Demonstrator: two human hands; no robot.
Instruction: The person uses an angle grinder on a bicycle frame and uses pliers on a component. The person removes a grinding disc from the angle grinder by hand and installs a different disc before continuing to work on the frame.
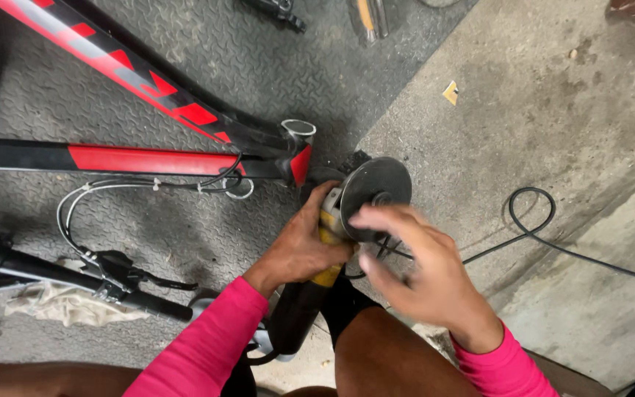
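Note:
An angle grinder with a yellow and black body (326,278) points up toward me, its grey disc (376,192) facing the camera. My left hand (299,246) is wrapped around the grinder's head just below the disc. My right hand (420,265), blurred, hovers in front of the disc's lower edge with its fingers spread; nothing is in it. Both arms wear pink sleeves.
A red and black bicycle frame (148,158) lies on a grey checker-plate mat (185,235), its open seat tube (298,129) beside the disc. Handlebar with brake lever (123,276), a rag (67,305) and a black power cable (534,228) on concrete surround me.

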